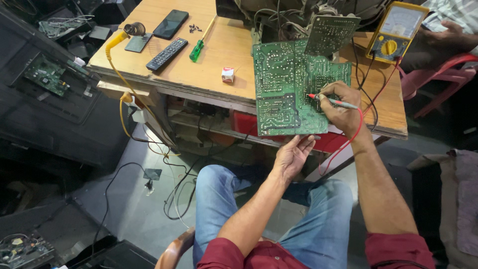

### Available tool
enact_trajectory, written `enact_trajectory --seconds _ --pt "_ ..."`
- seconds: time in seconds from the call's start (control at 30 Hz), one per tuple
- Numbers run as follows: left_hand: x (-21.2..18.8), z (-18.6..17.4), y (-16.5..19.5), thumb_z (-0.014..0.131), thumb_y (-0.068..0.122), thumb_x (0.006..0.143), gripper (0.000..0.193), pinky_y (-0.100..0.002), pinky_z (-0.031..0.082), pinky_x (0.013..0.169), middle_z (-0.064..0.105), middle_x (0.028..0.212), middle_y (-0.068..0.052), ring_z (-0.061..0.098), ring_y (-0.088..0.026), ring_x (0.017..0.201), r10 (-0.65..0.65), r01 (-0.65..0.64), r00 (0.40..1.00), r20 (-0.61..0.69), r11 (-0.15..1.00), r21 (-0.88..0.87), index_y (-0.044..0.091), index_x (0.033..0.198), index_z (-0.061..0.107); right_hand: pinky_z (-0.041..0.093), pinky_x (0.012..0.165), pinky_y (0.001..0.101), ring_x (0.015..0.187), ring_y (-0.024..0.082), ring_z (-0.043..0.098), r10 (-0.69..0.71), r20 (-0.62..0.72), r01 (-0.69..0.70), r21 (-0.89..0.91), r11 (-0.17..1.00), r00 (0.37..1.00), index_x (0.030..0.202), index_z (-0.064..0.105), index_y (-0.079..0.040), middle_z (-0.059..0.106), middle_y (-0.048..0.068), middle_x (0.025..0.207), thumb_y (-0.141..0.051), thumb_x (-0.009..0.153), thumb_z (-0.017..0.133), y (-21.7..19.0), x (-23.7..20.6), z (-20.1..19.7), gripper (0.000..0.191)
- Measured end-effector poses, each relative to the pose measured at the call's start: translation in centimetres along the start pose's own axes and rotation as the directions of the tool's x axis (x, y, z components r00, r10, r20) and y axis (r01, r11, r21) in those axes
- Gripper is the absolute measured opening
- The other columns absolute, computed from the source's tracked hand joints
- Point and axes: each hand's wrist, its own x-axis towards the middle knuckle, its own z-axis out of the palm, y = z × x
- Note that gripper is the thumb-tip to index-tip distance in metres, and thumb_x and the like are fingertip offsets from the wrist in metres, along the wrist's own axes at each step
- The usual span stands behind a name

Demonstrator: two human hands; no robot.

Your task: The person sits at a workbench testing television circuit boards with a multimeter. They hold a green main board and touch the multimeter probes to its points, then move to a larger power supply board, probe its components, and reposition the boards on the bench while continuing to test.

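A large green circuit board (284,87) lies solder side up, overhanging the front edge of the wooden table (219,69). My left hand (293,154) supports the board's near edge from below, fingers under it. My right hand (341,107) holds a red test probe (331,99) like a pen, its tip touching the board's right part. A red lead (348,139) runs from the probe past my wrist. A yellow analogue multimeter (397,31) stands at the table's back right.
On the table lie a black remote (167,53), a phone (171,24), a green-handled screwdriver (198,48), a small white box (228,74) and a yellow soldering iron (117,40). Another person's hand (450,32) rests far right. Boards and cables litter the floor.
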Motion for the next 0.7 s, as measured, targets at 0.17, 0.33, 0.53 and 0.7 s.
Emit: enact_trajectory --seconds 0.17,0.33,0.53,0.7 --pt "0.7 -0.4 -0.2 0.062 0.011 0.103 0.02 -0.049 0.046 0.114 0.071 0.117 -0.017 0.067 -0.031 0.113 -0.009 0.009 1.0 0.002 1.0 -0.004 0.0 0.12 0.064 0.055 0.084 0.0329 0.092 0.024 0.07 -0.004 0.006 0.004 -0.023 1.0 1.0 0.095 0.069 0.004 0.072 0.014 0.098 0.002 0.088 0.069 0.8 0.1 -0.1 0.007" --pt "1.1 -0.6 -0.1 0.063 0.012 0.102 0.02 -0.049 0.046 0.114 0.071 0.117 -0.014 0.067 -0.03 0.112 -0.011 0.011 1.0 -0.008 1.0 0.023 0.001 0.119 0.064 0.054 0.084 0.0337 0.092 0.025 0.07 -0.025 0.0 0.025 -0.014 1.0 1.0 0.095 0.069 0.003 0.072 0.013 0.099 0.002 0.088 0.069 0.9 0.1 0.0 0.007" --pt "1.2 -0.6 0.0 0.064 0.013 0.102 0.02 -0.048 0.046 0.114 0.071 0.117 -0.012 0.067 -0.028 0.112 -0.005 0.005 1.0 -0.012 0.999 0.053 0.002 0.119 0.065 0.054 0.078 0.0337 0.088 0.024 0.069 0.011 0.011 -0.01 -0.038 0.999 1.0 0.094 0.068 0.002 0.071 0.013 0.096 0.001 0.088 0.069 0.6 0.4 0.1 0.006" --pt "1.9 -1.3 0.5 0.064 0.013 0.102 0.02 -0.048 0.046 0.115 0.071 0.118 -0.013 0.067 -0.028 0.112 -0.019 0.019 1.0 0.002 0.999 0.033 0.002 0.119 0.065 0.052 0.077 0.0343 0.086 0.025 0.068 0.024 0.008 -0.023 -0.08 0.997 1.0 0.094 0.069 0.002 0.071 0.013 0.093 0.001 0.088 0.069 0.9 0.5 0.6 0.006"
